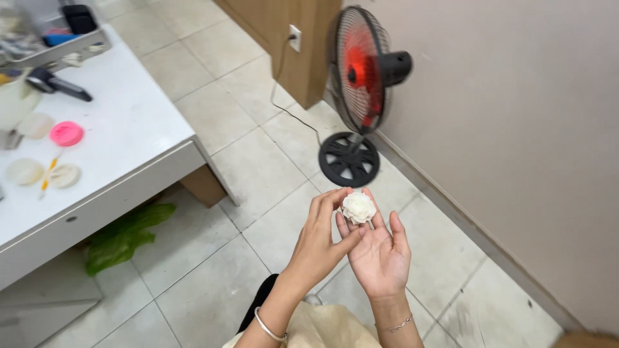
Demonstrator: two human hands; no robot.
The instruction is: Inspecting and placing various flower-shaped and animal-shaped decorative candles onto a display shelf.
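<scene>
Small white flower-shaped piece [358, 207], petals layered, sits held up in mid-air over the tiled floor [258, 161], near centre of view, well apart from the counter. Right hand [382, 252] is palm-up under it, fingers [370, 201] spread fairly wide & curled loosely, the piece resting at the fingertips; thin bracelet on that wrist. Left hand [322, 235] comes in from the left, fingers narrow, fingertips [340, 194] touching the piece's left/top edge, thumb crossing onto the right palm; silver bangle [267, 326] on the left wrist. So both hands hold the piece betw. them. Below the wrists, at near edge: beige cloth [322, 328] on the lap & a bit of dark fabric. Far behind the hands, standing fan [361, 71] w/ red blades, black round base, next to the beige wall [516, 129]; its cord runs to a wall socket [295, 37] on a wood panel. Left side: white counter [129, 129] w/ a pink round mould [66, 133], pale round discs [64, 175] w/ a thin orange-tipped stick across them, a black-handled tool [58, 84], a tray of odds at far left corner (contents too blurred to tell). Under the counter, on the floor: green leaves [122, 235].
</scene>
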